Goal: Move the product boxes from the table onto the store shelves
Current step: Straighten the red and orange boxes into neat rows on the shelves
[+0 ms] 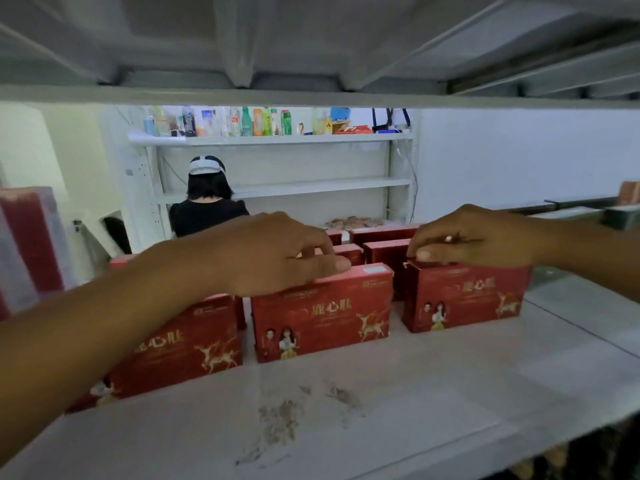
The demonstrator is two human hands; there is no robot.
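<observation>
White shelf board [415,393], scuffed and dusty up front, is the landmark: three glossy red cardboard boxes stand on it in a row. Left hand [270,258] pinches the middle box [322,317] top, right hand [478,237] grips the right box [464,296]. More boxes sit behind; nudge too hard and they'd probably topple domino-style.

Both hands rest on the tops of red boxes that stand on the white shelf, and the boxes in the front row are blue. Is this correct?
Not quite. The head view shows the left hand and right hand on box tops on the white shelf, but the front-row boxes are red, not blue.
</observation>
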